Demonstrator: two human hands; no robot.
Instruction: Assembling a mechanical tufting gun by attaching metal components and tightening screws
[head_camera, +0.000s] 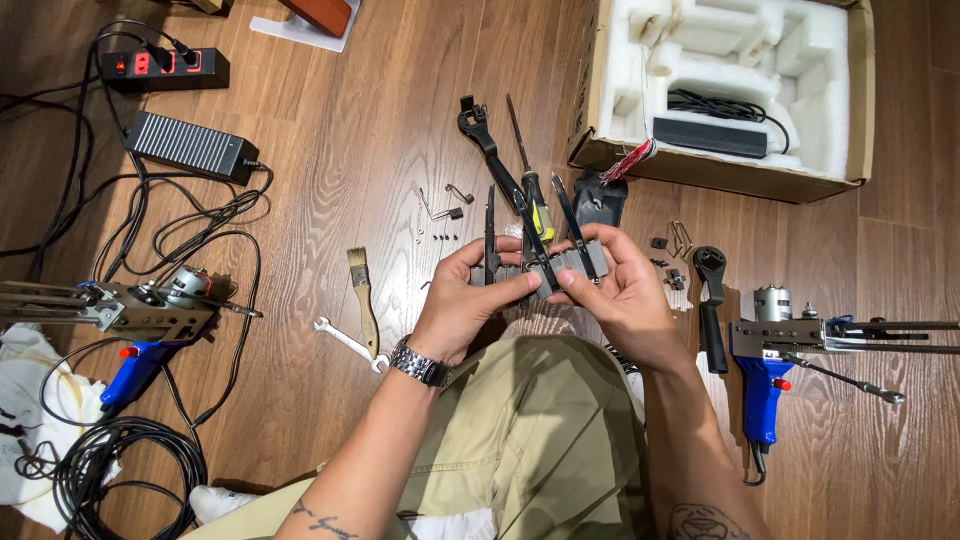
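A grey metal assembly (560, 268) with thin black arms sits over the lap, clamped between the left hand (470, 295) and right hand (625, 290). Tools crowd the wooden floor (330, 170) just beyond; bare boards lie farther left.

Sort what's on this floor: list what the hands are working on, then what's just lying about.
In hand:
- grey metal block with black arms, held by left hand and right hand

Lying about:
- paintbrush
- small white spanner
- black wrench
- screwdriver
- blue-handled tool
- power strip
- cardboard box
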